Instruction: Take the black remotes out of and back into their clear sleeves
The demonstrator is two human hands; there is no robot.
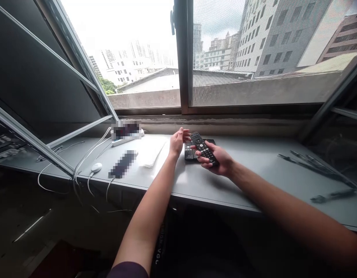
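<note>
The right hand [220, 161] grasps a black remote control [202, 146] by its lower end, keypad up, just above the grey sill [254, 162]. The left hand [177, 143] is released, fingers loosely spread, and its fingertips seem to touch the remote's far tip. Directly beneath both hands a second black remote [189, 152] lies on the sill; left of the left hand rest a white folded cloth [152, 155], then a white mouse [96, 167] and cables [80, 166], while dark thin rods [311, 166] lie well right of the right hand.
</note>
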